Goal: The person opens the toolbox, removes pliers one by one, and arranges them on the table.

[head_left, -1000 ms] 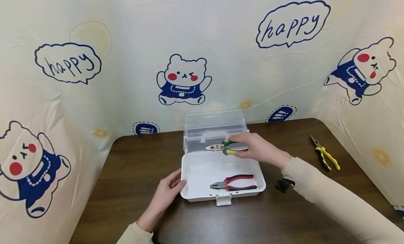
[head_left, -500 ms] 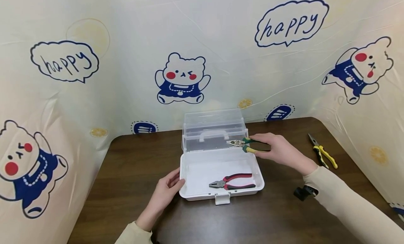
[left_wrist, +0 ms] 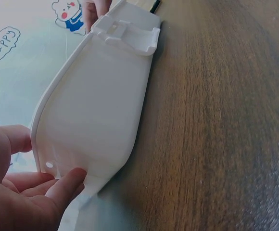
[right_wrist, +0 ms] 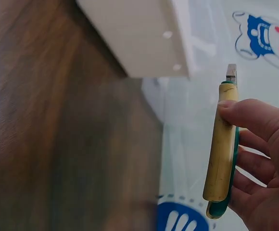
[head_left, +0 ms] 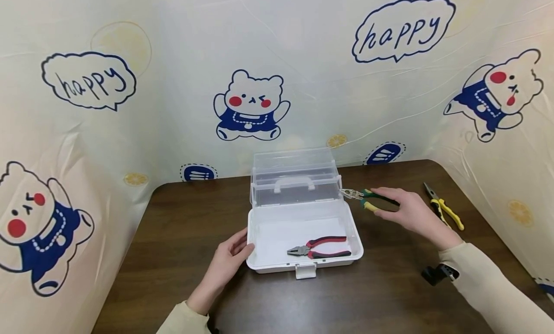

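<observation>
A white plastic toolbox [head_left: 269,266] stands with its clear lid [head_left: 294,167] tipped back. My left hand [head_left: 227,261] holds its left edge, the thumb at the rim and fingers against the outer wall in the left wrist view. My right hand [head_left: 413,210] grips combination pliers [head_left: 370,206] with green and yellow handles, raised right of the box. Their metal nose points left, close to the lid's right side. The right wrist view shows my thumb on the yellow handle [right_wrist: 219,149]. Inside the box lie red and black combination pliers [head_left: 306,251], nose to the left.
Needle-nose pliers [head_left: 436,200] with yellow and black handles lie on the right of the brown wooden table [head_left: 182,228], beyond my right hand. A latch [head_left: 306,271] sticks out from the box front. Printed cloth [head_left: 311,98] hangs around the table's back and sides.
My right hand has carried the green and yellow pliers rightward, from over the back of the box to beyond its right side. My left hand has stayed on the box edge.
</observation>
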Action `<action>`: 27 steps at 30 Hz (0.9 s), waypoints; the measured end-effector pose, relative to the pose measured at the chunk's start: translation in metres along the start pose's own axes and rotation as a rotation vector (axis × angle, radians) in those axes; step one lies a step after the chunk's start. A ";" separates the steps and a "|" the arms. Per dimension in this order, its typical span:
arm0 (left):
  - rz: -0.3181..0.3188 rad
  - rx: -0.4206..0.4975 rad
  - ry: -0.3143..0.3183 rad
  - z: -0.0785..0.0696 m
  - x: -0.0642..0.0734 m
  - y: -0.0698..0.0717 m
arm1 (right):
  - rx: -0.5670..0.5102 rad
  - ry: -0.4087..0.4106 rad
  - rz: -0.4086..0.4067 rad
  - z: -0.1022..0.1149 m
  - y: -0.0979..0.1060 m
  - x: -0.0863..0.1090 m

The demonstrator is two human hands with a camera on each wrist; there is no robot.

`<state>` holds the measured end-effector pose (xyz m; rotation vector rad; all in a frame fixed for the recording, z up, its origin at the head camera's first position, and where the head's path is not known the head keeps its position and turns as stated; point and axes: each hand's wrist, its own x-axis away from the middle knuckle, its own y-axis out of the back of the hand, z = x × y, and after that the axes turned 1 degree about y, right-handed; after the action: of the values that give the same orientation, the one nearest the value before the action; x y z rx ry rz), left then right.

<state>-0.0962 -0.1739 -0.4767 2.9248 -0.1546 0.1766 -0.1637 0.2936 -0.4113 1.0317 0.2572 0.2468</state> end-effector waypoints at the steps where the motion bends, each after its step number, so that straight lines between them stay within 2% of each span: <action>1: 0.000 -0.001 -0.001 0.000 0.000 0.000 | 0.000 -0.014 -0.002 -0.004 -0.001 0.002; 12: -0.002 -0.002 -0.002 0.001 -0.001 0.000 | -0.012 -0.127 -0.067 -0.037 -0.015 0.020; 20: 0.003 0.000 -0.004 0.001 0.000 0.000 | -0.028 -0.256 -0.055 -0.061 -0.025 0.024; 27: -0.002 0.002 -0.013 0.002 -0.001 0.000 | -0.006 -0.345 -0.113 -0.074 -0.031 0.025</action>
<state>-0.0968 -0.1742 -0.4789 2.9288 -0.1542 0.1584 -0.1622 0.3467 -0.4765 1.0317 0.0019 -0.0347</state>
